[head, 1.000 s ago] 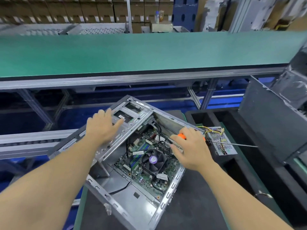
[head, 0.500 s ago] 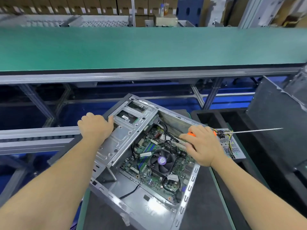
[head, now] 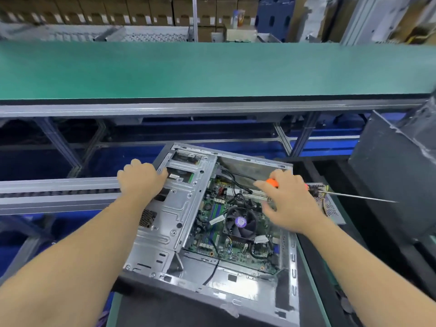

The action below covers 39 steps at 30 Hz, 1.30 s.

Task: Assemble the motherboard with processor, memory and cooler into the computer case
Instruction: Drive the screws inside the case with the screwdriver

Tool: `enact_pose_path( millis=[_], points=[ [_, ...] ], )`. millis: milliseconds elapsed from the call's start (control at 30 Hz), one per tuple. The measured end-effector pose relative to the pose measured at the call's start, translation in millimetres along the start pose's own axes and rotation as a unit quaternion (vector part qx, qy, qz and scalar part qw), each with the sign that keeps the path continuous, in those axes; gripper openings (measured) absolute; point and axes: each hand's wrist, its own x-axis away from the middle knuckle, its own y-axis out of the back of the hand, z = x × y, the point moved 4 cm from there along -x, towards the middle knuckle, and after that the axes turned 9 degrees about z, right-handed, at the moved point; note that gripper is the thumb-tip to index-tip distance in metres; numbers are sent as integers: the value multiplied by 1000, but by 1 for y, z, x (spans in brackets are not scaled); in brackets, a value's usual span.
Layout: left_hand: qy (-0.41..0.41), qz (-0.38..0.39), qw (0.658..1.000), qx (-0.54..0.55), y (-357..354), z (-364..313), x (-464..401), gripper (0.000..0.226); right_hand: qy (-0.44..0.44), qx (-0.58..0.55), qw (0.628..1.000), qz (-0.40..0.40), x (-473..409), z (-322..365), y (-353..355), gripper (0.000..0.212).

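An open silver computer case (head: 165, 223) lies on its side on the dark mat. Inside it sits the green motherboard (head: 212, 234) with blue memory slots and a black cooler fan (head: 240, 223). My left hand (head: 139, 180) grips the case's left edge by the drive cage. Over the board's upper right, my right hand (head: 285, 204) holds an orange-handled screwdriver (head: 272, 182); its long shaft (head: 358, 197) points right. Black cables run under that hand.
A perforated power supply with coloured wires (head: 330, 206) lies just right of the case. A dark case panel (head: 396, 180) stands at the right. A green conveyor belt (head: 212, 69) runs across behind, and a roller rail (head: 59, 192) passes at the left.
The case has turned clockwise and sits squarer to me. My left hand slid from the drive cage top to its left edge. The screwdriver shaft swung slightly.
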Motion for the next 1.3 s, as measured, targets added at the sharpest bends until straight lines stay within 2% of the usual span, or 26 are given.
enact_pose_path(
  millis=[100,267,467,767,900,967,1067,1200,1300],
  points=[
    [6,12,999,40,-10,3,-9,70,2,-30,999,-15,26,30,-1,46],
    [-24,7,991,134,-12,2,-7,63,-14,-74,997,-22,46,41,-10,44],
    [-21,3,989,144,-7,1,3,59,-30,-91,995,-40,34,30,-14,40],
    [25,-13,984,173,-10,19,23,51,-53,-49,997,-26,-5,8,-27,79],
    [47,-15,976,212,-9,33,42,34,-37,-40,999,-4,-22,-1,-32,86],
    [48,0,982,184,-6,39,49,30,-30,-23,999,11,-30,-8,-32,85],
    [58,22,993,96,-2,44,60,38,-20,-2,999,35,-42,-18,-32,83],
    [23,-62,998,7,7,36,73,47,6,34,998,46,-44,-19,-27,73],
    [-73,-151,986,14,18,12,65,41,12,15,999,26,-31,-8,-17,63]
  ],
)
